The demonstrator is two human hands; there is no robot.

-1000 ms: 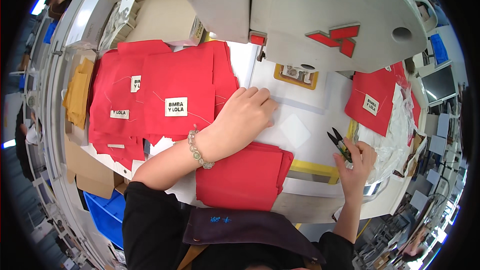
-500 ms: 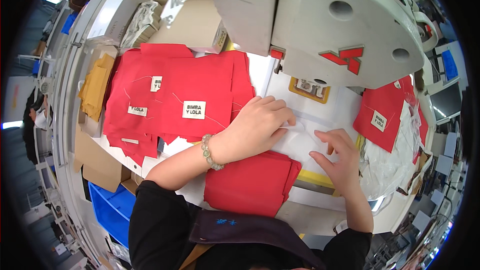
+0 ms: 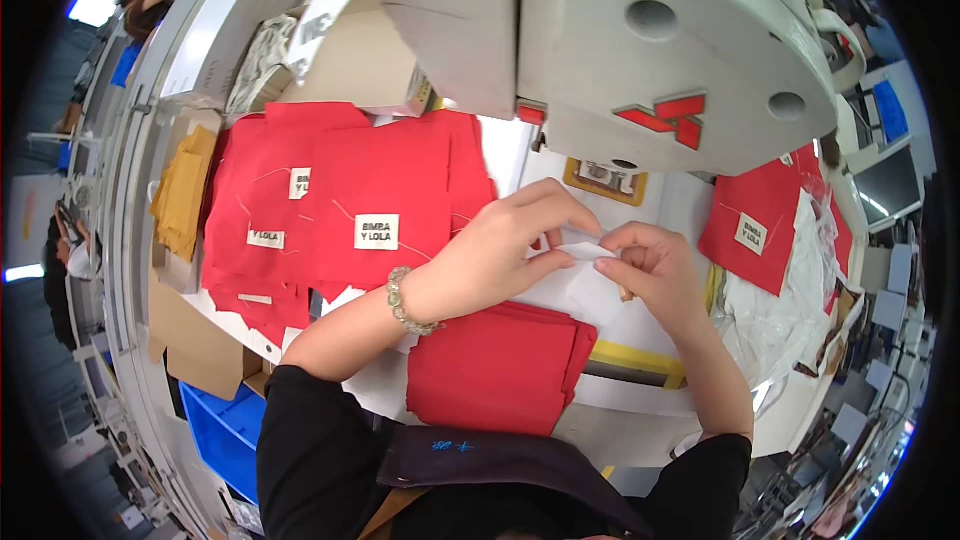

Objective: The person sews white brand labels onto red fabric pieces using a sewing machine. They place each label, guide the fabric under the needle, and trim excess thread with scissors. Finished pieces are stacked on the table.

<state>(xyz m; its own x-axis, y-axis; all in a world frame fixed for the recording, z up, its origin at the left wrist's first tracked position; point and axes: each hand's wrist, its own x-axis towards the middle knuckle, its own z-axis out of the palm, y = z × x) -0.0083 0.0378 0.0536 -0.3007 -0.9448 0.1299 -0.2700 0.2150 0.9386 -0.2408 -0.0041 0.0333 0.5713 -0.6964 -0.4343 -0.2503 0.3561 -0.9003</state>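
Note:
Between my two hands is a small white piece (image 3: 588,252), thin like paper or a cloth label; its exact kind I cannot make out. The thumb and fingers of my left hand (image 3: 505,245) pinch its left side, and a beaded bracelet circles that wrist. On its right side, the thumb and curled fingers of my right hand (image 3: 652,270) are closed. Both hands hover over the white work surface in front of the sewing machine head (image 3: 670,50). Just below my left hand lies a stack of plain red cloth pieces (image 3: 495,365).
Red cloth pieces with white labels (image 3: 400,160) spread out at the left. A labelled red piece (image 3: 735,240) and crumpled clear plastic (image 3: 770,330) lie at the right. Yellow pieces (image 3: 183,195) fill a box far left, above a blue bin (image 3: 215,430). A brown-framed metal plate (image 3: 605,180) sits under the machine.
My right hand has moved left and up, and its fingers have closed at the white piece. My left hand has shifted slightly, with its fingers now extended toward the right hand.

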